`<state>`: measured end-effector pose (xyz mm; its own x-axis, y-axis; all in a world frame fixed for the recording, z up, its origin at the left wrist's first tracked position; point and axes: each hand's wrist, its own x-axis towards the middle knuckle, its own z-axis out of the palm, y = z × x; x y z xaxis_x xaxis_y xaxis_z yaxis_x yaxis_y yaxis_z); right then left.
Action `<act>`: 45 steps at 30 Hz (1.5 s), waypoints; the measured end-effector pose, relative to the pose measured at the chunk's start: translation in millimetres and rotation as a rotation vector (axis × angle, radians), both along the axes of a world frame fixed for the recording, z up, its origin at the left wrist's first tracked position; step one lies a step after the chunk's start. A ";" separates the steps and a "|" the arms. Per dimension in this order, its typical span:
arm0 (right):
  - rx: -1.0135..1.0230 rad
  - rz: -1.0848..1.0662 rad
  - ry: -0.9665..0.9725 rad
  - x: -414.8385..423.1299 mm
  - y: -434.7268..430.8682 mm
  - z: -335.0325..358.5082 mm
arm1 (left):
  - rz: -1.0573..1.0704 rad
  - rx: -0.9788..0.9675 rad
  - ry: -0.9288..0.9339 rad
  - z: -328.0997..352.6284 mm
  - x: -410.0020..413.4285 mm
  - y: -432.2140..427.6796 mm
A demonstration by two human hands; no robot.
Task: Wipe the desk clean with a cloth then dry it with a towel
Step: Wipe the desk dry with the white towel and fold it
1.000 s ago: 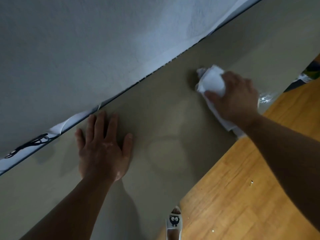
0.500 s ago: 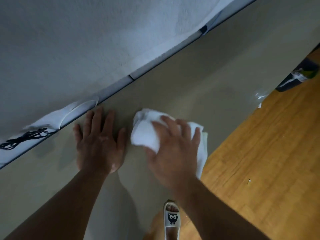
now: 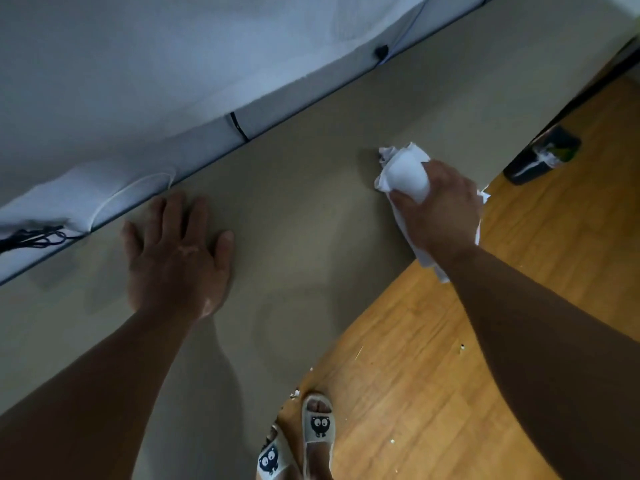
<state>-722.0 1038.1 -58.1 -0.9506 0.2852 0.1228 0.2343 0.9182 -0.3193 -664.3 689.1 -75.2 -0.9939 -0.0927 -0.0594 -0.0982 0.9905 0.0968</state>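
Note:
The beige desk (image 3: 311,209) runs diagonally from lower left to upper right, its back edge against a white wall. My right hand (image 3: 440,209) grips a bunched white cloth (image 3: 403,173) and presses it on the desk near the front edge at the right. One end of the cloth hangs past the edge under my wrist. My left hand (image 3: 176,258) lies flat on the desk, fingers spread, close to the back edge. Faint damp patches show on the surface between the hands.
Black cables (image 3: 31,237) and a white cord (image 3: 114,199) lie behind the desk's back edge at left. A dark bin (image 3: 540,155) stands on the wooden floor (image 3: 433,393) at right. My feet in white slippers (image 3: 317,427) are below the desk's front edge, with small crumbs around.
My right hand swept the cloth from the right to beside my left hand, then back out to the right. The left hand stayed planted on the desk.

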 end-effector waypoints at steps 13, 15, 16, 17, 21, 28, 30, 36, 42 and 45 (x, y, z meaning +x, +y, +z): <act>-0.059 0.144 -0.009 172.7 -204.6 0.2 | -0.005 0.068 0.019 3.1 -0.5 -0.6; -0.059 0.205 -0.012 169.1 -194.2 -0.2 | -0.021 0.080 0.039 2.4 1.1 -2.1; -0.053 0.258 -0.020 164.6 -184.1 -0.1 | -0.030 0.083 0.049 2.4 1.8 -2.1; -0.046 0.313 -0.030 158.6 -172.9 0.6 | -0.032 0.083 0.054 2.7 2.2 -2.1; -0.034 0.386 -0.035 127.2 -138.0 0.2 | -0.019 0.059 0.039 0.7 2.8 -1.1; -0.087 0.424 0.087 70.1 -65.4 -3.9 | 0.031 0.074 0.126 12.4 1.2 12.9; -0.082 0.411 0.086 46.7 -37.7 -4.6 | 0.013 0.072 0.191 15.6 -0.2 24.6; -0.070 0.416 0.103 -4.6 25.0 -7.2 | -0.059 0.068 0.201 14.6 -33.4 81.6; -0.053 0.402 0.104 -54.7 83.6 -5.3 | -0.001 0.049 0.108 4.1 -90.2 120.6; -0.048 0.409 0.134 -77.3 112.2 -7.9 | 0.104 0.025 0.075 -3.9 -103.2 127.9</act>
<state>-799.4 1150.3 -66.0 -0.9630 -0.1035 0.2488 -0.1926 0.9102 -0.3668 -767.5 817.0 -79.1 -0.9807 -0.1951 0.0114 -0.1919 0.9725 0.1320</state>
